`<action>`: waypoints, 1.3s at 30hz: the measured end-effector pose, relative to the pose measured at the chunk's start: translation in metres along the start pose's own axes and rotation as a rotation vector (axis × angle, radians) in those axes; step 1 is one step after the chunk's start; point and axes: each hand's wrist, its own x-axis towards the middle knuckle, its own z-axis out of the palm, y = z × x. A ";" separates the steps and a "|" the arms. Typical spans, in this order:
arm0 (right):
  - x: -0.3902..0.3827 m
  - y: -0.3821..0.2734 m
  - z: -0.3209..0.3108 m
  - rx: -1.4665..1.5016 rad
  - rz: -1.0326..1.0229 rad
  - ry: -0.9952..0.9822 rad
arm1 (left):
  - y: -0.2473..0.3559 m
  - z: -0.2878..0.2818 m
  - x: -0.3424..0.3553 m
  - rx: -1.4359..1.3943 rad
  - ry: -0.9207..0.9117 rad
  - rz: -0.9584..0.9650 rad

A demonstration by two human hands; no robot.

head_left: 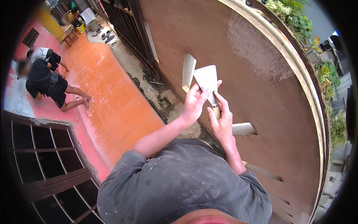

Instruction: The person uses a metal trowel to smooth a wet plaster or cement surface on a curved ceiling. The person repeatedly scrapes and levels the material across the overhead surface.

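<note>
A putty knife [206, 79] with a broad pale blade and a short wooden handle is held up in front of the brown wall [167, 33]. My right hand [222, 119] is closed around its handle, thumb and fingers along the wood. At the blade's lower left edge, my left hand [194, 102] pinches the metal between thumb and fingers. The blade points up and slightly left, its flat face toward me. Part of the handle is hidden behind my right fingers.
Slots [244, 128] pierce the brown wall, which has a rough patch [257, 44]. An orange tiled floor [112, 100] lies left. Two people [48, 84] work at a pink wall there. Sandals [108, 36] lie near a dark metal gate [128, 31]; a barred window [44, 149] stands lower left.
</note>
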 end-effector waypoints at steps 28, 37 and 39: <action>0.071 -0.044 -0.031 1.003 0.527 0.142 | -0.009 0.070 0.148 -0.412 -0.043 -0.505; 0.079 -0.048 -0.012 0.900 0.496 0.212 | -0.007 0.057 0.155 -0.505 -0.133 -0.534; 0.071 -0.032 -0.019 0.924 0.471 0.226 | -0.010 0.064 0.153 -0.446 -0.066 -0.573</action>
